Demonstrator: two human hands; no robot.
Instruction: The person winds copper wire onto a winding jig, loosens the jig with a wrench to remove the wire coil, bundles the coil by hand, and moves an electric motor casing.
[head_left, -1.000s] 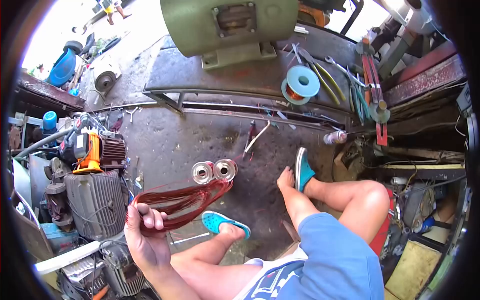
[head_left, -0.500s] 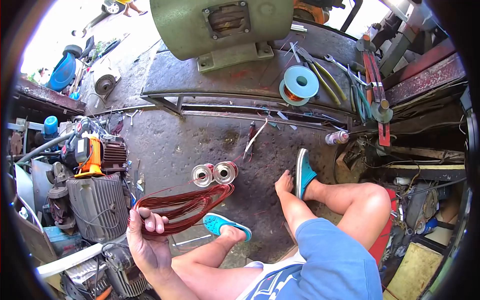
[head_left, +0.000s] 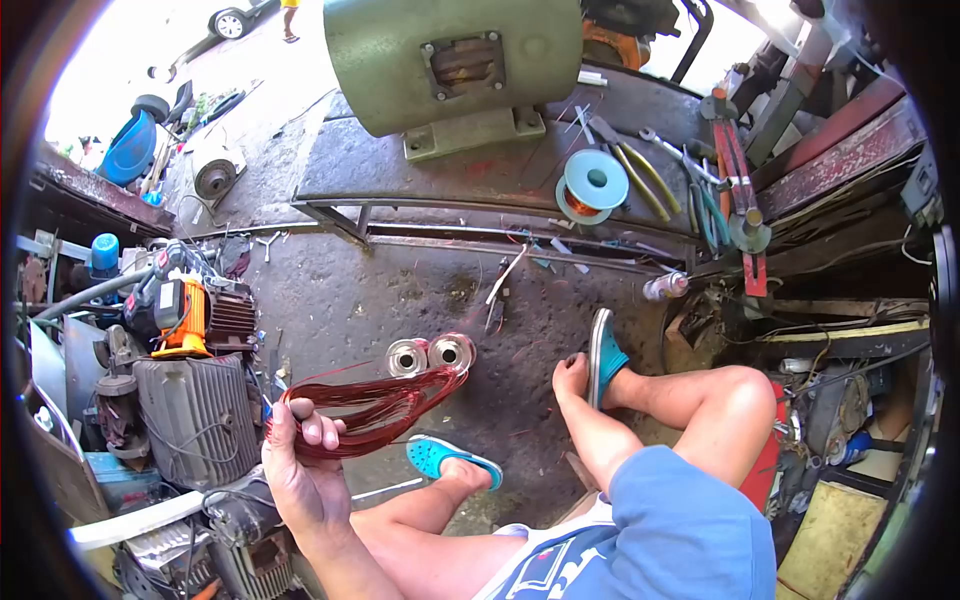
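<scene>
A long bundle of reddish-brown enamelled copper wire point(head_left: 370, 410) hangs in loops from my left hand point(head_left: 310, 470), whose fingers are closed around its near end. Its far end reaches the two wire spools, a left one point(head_left: 407, 358) and a right one point(head_left: 452, 352), standing together on the floor. My right hand point(head_left: 571, 377) is down by the blue clog point(head_left: 606, 358) on my right foot. Its fingers are curled, and I cannot make out what they hold, if anything.
Ahead, a low metal bench point(head_left: 400, 185) bears a large green motor housing point(head_left: 455, 65), a pale blue wire spool point(head_left: 594, 183) and long-handled pliers point(head_left: 645, 175). Old motors point(head_left: 195, 415) crowd the left. A spray can point(head_left: 665, 287) lies near the bench's right end.
My left hand and its end of the wire bundle have shifted slightly right. The bundle's loops hang a little narrower. The whole view has tilted slightly. My right hand's fingers look more curled.
</scene>
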